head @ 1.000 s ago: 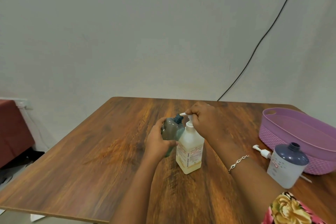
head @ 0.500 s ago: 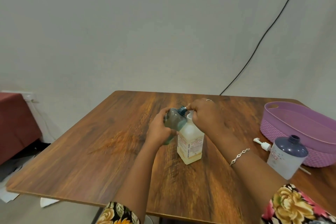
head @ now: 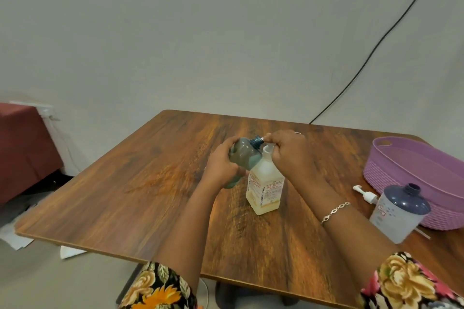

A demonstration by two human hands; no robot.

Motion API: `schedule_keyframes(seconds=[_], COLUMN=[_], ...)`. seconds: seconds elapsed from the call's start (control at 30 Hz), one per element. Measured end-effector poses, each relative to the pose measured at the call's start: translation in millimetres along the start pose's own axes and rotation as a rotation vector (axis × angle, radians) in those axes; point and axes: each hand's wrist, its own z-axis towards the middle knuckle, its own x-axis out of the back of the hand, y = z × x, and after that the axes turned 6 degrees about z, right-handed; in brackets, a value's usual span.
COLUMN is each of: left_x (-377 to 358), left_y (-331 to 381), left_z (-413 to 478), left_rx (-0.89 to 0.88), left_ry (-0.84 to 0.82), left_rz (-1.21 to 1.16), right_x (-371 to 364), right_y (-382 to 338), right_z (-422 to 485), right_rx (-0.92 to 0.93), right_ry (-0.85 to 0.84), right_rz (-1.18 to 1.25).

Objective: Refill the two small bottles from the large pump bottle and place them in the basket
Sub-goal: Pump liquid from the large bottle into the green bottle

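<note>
step in hand: filling the first small bottle. your left hand (head: pixel 221 168) grips the grey-green small bottle (head: pixel 244 158), fingers wrapped round its body, and holds it tilted off the wooden table (head: pixel 150 183) with its dark threaded neck (head: pixel 256 140) against the white nozzle (head: pixel 261 138). your right hand (head: pixel 291 155) is curled over the pump head of the large pump bottle (head: pixel 266 188), which stands upright directly below that hand. seat the nozzle tip inside the neck before each stroke. press straight down so the tall bottle does not tip toward your left hand, and let the head rise fully between strokes. hold the small bottle steady, with its mouth uppermost. the held bottle is smoky and translucent, and its fill level cannot be read from here. the pump bottle is pale and translucent, with a printed label. the second small bottle (head: pixel 399 213), white with a dark blue shoulder and an open neck, stands well to the right of your right forearm. a loose white pump (head: pixel 365 194) lies just beside it. the purple woven basket (head: pixel 391 178) sits right behind them.
</note>
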Motion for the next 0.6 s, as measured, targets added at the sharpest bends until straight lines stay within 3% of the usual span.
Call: schedule_keyframes(seconds=[0.53, 0.6], left_x=[6, 7], left_y=[11, 14], left_z=[-3, -3], left_rx=[-0.014, -0.022], left_ry=[0.019, 0.019], left_rz=[0.116, 0.122], right_x=[6, 9], right_y=[4, 3], right_z=[3, 13], right_rx=[-0.013, -0.019], right_ry=[0.052, 0.001], right_rz=[0.108, 0.071])
